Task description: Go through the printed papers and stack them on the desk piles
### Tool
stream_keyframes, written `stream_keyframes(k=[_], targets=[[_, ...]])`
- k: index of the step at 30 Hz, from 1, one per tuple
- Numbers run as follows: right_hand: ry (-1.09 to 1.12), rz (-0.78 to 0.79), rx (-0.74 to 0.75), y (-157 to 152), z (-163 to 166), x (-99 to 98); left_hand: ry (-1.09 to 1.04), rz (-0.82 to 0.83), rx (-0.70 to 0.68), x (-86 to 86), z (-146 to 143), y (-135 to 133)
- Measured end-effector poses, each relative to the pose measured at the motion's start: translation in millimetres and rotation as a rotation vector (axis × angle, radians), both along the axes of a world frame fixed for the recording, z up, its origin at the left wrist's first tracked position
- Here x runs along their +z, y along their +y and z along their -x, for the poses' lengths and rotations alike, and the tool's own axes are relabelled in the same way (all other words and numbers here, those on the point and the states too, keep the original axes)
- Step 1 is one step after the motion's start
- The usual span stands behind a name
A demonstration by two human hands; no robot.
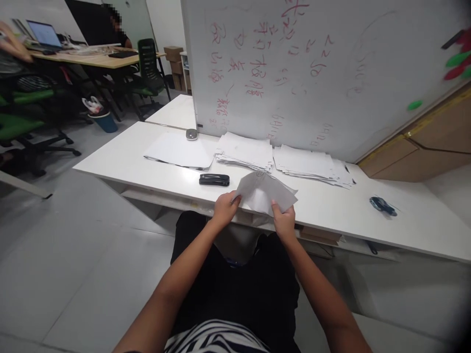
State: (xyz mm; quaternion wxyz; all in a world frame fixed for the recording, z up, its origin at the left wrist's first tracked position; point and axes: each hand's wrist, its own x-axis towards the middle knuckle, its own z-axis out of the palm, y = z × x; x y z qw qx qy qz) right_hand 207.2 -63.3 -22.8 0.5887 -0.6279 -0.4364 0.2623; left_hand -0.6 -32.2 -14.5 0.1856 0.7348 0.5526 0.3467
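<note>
Both my hands grip some paper sheets (253, 193) over the front edge of the white table (176, 182). My left hand (225, 208) is closed on the left edge of the sheets, and my right hand (284, 220) pinches their lower right side. The sheets bow upward in the middle; how many there are I cannot tell. A black stapler (214, 180) lies on the table just left of them. Behind the sheets sit two paper stacks, a left one (245, 149) and a right one (305, 161).
More flat paper (178, 149) lies on the left, with a grey computer mouse (191, 134) behind it. A whiteboard (331, 73) with red writing stands along the back. Dark blue scissors-like handles (382, 206) lie at the right. Across the room, a person sits near a desk (95, 60).
</note>
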Motion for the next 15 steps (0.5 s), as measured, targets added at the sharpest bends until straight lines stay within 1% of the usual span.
stream_keyframes(k=[4, 7, 9, 12, 13, 15], targets=[[0.003, 0.010, -0.035, -1, -1, 6.1, -0.009, -0.051, -0.008, -4.8, -1, 1], [-0.045, 0.029, 0.002, -8, -5, 13.2, -0.110, -0.022, -0.032, -2.2, 0, -4], [-0.079, 0.071, 0.051, -16, -10, 16.4, -0.226, -0.012, -0.028, 5.6, 2, -10], [-0.057, 0.107, 0.106, -30, -21, 16.7, -0.337, -0.064, 0.005, 23.9, 8, -13], [-0.016, 0.099, 0.101, -34, -26, 15.7, -0.336, -0.092, 0.016, 29.9, 12, -10], [0.108, 0.077, 0.073, -40, -34, 12.5, -0.257, -0.147, 0.043, 38.4, 23, 1]])
